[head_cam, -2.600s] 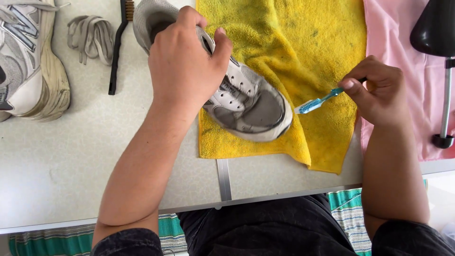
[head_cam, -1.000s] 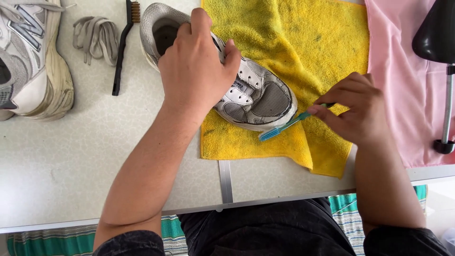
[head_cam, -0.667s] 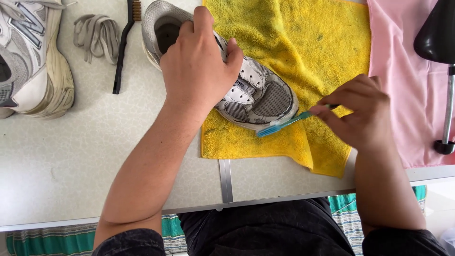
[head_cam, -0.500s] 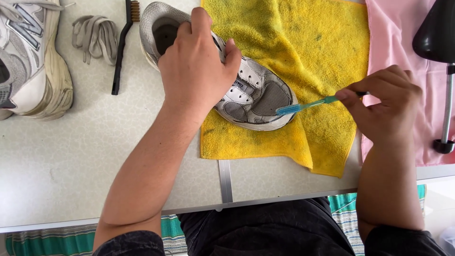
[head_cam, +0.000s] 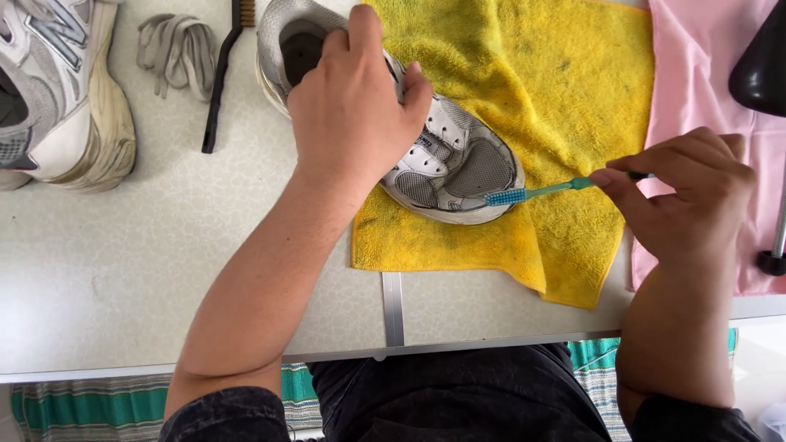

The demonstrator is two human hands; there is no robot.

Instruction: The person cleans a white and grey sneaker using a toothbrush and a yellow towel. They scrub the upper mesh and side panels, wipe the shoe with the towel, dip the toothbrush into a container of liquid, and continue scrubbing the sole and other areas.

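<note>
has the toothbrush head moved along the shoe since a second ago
Yes. The toothbrush head has shifted right, from the sneaker's near sole edge to its toe tip.

Rough yellow terry cloth towel (head_cam: 524,90), mesh-and-leather sneaker (head_cam: 446,160), plastic toothbrush (head_cam: 540,192), matt speckled table (head_cam: 123,262).
</note>
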